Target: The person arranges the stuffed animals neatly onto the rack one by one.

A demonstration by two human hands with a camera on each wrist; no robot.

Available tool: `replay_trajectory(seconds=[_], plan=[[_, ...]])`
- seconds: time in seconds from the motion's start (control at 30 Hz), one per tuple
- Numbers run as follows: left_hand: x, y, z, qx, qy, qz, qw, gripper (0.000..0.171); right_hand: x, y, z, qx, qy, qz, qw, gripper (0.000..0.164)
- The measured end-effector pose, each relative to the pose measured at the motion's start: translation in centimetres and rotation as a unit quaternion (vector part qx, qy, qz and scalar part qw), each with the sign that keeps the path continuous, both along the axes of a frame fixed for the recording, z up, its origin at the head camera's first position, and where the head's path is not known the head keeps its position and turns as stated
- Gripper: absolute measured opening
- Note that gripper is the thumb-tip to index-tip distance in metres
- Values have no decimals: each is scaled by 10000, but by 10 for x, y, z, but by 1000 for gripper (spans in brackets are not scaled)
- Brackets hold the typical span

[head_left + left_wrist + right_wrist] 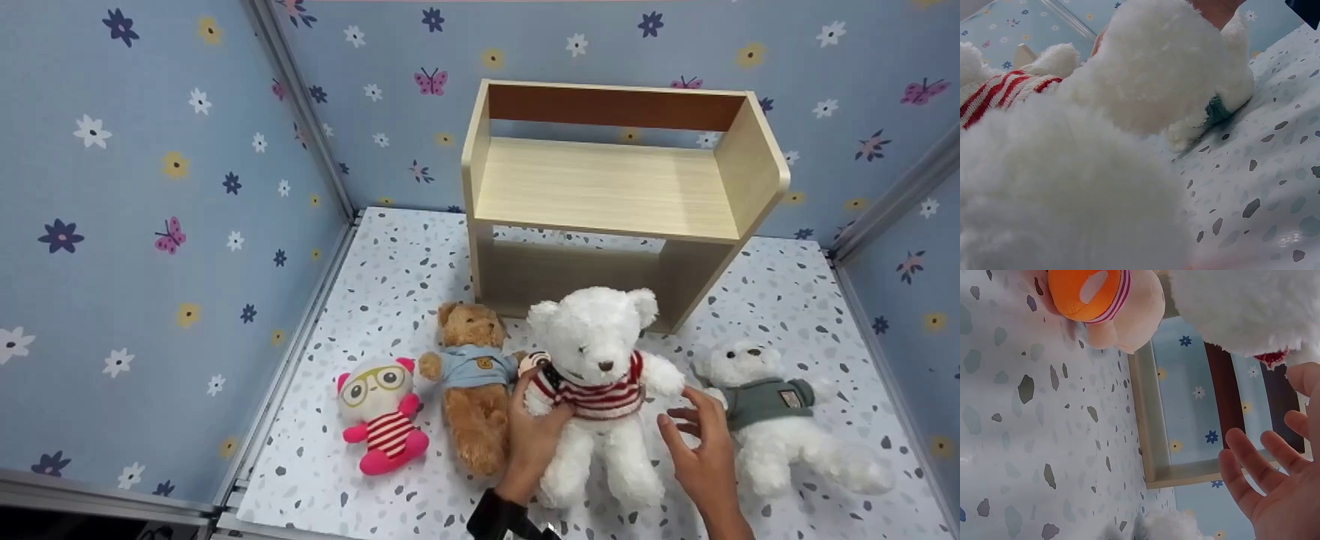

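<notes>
A white teddy bear [600,322] in a red-and-white striped sweater is upright in front of the shelf, facing me. My left hand [536,435] grips its side, the thumb across the sweater's lower part and the other fingers mostly hidden behind. My right hand [703,454] is at the bear's other side with fingers spread and loosely bent, fingertips near the bear's paw. In the right wrist view, its palm [1292,506] shows nothing held. White fur [1072,180] fills much of the left wrist view.
A wooden two-tier shelf [607,184] stands behind. Left lie a pink-and-white plush toy [386,420] and a brown teddy bear [476,375]. A white bear in green [772,405] lies right. An orange-and-cream plush toy [1100,298] is partly hidden behind the held bear.
</notes>
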State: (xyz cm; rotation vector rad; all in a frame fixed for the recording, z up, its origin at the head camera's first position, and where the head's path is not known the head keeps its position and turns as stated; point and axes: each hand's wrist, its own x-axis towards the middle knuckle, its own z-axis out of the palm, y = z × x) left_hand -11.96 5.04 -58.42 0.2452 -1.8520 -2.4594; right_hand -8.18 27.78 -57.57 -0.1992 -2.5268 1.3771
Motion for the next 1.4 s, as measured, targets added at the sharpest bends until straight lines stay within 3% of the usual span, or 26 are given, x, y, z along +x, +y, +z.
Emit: replay_trajectory(seconds=[0.3,0.7,0.87,1.1,1.4], plan=[[-4,-9,7,213,88,-139,9996,68,-1,5,2,-70,-97,-60,9999,49],[-9,-22,14,713,666,-96,9952,69,-14,20,16,156,292,-165,9993,48],[-11,-27,18,680,750,78,9948,69,-20,24,22,88,410,-129,9990,49],[-10,-35,24,317,410,259,9983,68,-28,22,32,206,658,-123,9975,50],[-12,-41,29,124,566,404,9975,68,-48,25,38,275,946,23,9951,52]])
